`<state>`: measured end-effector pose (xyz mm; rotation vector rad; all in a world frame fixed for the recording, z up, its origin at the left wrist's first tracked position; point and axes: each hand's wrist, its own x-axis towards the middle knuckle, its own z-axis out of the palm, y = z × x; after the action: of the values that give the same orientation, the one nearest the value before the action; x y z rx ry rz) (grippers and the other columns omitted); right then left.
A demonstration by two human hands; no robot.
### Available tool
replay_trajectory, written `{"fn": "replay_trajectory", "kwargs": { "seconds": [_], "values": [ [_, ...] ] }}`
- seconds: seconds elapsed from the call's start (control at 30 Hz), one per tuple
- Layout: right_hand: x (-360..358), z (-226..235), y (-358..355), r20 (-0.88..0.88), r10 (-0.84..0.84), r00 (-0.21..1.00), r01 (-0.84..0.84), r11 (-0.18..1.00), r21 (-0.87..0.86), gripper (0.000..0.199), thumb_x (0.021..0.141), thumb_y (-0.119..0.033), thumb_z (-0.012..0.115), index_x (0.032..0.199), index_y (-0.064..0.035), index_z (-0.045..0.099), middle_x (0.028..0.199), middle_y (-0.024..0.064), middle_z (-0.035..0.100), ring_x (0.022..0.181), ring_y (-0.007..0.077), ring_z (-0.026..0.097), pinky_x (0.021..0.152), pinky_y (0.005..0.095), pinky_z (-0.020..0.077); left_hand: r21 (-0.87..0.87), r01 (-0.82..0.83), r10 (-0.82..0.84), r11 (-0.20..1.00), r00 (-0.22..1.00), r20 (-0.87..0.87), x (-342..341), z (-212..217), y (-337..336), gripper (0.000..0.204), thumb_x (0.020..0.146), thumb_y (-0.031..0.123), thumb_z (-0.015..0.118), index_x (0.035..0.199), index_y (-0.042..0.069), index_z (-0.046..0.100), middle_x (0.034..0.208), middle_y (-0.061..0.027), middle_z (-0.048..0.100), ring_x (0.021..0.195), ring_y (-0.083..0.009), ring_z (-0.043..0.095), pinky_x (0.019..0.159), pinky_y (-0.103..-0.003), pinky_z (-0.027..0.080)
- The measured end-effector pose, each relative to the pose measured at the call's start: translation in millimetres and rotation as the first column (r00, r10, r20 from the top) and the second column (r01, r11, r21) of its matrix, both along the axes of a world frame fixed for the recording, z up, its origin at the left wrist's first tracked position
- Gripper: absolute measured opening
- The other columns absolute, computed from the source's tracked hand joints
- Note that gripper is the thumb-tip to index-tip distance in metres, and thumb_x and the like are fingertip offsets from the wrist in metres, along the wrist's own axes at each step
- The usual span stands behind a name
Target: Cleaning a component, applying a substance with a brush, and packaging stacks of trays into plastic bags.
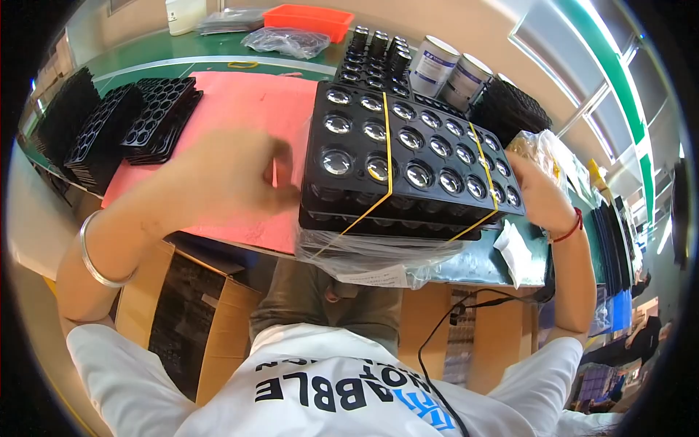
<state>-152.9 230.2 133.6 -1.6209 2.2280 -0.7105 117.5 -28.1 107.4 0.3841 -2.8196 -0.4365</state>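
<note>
A stack of black plastic trays (429, 156) stands right of centre. Round, shiny, lens-like pieces fill the cups of its top tray, and two yellow bands (389, 146) run around it. Clear plastic wrap (364, 251) lies under the stack's front, with a white printed slip (375, 277) at its edge. My left hand (237, 175), blurred, is beside the stack's left side; its fingers are curled, with a gap to the thumb and nothing visible between them. My right hand (540, 195) holds the stack's right end, its fingertips partly hidden behind the trays.
Pink sheeting (247, 95) covers part of the green table (175, 54). Empty black trays (156, 116) are stacked at left. Behind stand dark cylinders (377, 47), two white cans (435, 65), a red-orange bin (308, 22) and a plastic bag (286, 44). Open cardboard boxes (226, 313) sit below.
</note>
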Motion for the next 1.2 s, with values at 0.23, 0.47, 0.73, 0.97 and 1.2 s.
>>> {"fn": "replay_trajectory", "kwargs": {
  "seconds": [0.23,0.47,0.73,0.97,1.2],
  "values": [
    [21,-4,9,0.429,-0.091,0.899,0.003,0.979,0.202,0.01,0.085,-0.007,0.056,0.088,0.0004,0.062,0.071,0.011,0.066,0.064,0.0166,0.066,0.061,0.0266,0.0499,0.526,-0.107,-0.116,0.843,0.92,0.374,5,15,12,0.027,0.076,0.024,0.06,0.071,-0.002,0.067,0.062,-0.0096,0.062,0.055,-0.0162,0.058,0.058,-0.029,0.047],
    [6,-34,20,0.363,-0.341,0.867,0.287,0.938,0.195,0.017,0.087,-0.006,0.043,0.089,0.0018,0.058,0.07,0.0086,0.066,0.066,0.0152,0.066,0.061,0.0262,0.046,0.757,-0.149,-0.144,0.636,0.941,0.305,13,27,17,0.025,0.077,0.02,0.06,0.077,-0.005,0.064,0.064,-0.0041,0.059,0.056,-0.0087,0.054,0.053,-0.022,0.044],
    [24,9,16,0.238,-0.155,0.959,0.084,0.956,0.281,0.023,0.079,-0.009,0.055,0.06,0.0016,0.059,0.054,0.0082,0.06,0.05,0.0135,0.06,0.05,0.0255,0.0465,0.81,-0.093,-0.068,0.58,0.984,0.162,21,22,19,0.018,0.082,0.016,0.058,0.076,-0.002,0.061,0.06,-0.0013,0.055,0.048,-0.0051,0.05,0.042,-0.019,0.036],
    [29,-21,27,-0.125,-0.114,0.986,0.058,0.921,-0.385,0.013,0.07,-0.001,0.065,0.078,-0.0015,0.054,0.07,0.006,0.06,0.066,0.0139,0.059,0.059,0.0256,0.0457,0.812,-0.058,0.098,0.581,0.995,0.001,19,11,32,0.027,0.085,0.016,0.053,0.064,0.002,0.057,0.052,-0.0002,0.053,0.043,-0.0038,0.045,0.04,-0.018,0.032],
    [32,-27,39,-0.36,0.127,0.924,-0.153,0.987,-0.047,0.011,0.07,-0.002,0.069,0.071,-0.0023,0.058,0.067,0.0089,0.062,0.063,0.0231,0.062,0.058,0.0327,0.0454,0.804,-0.046,0.093,0.592,0.996,-0.012,21,8,26,0.026,0.085,0.016,0.053,0.064,0.001,0.058,0.053,-0.0002,0.053,0.043,-0.0037,0.046,0.04,-0.018,0.032]
  ]
}}
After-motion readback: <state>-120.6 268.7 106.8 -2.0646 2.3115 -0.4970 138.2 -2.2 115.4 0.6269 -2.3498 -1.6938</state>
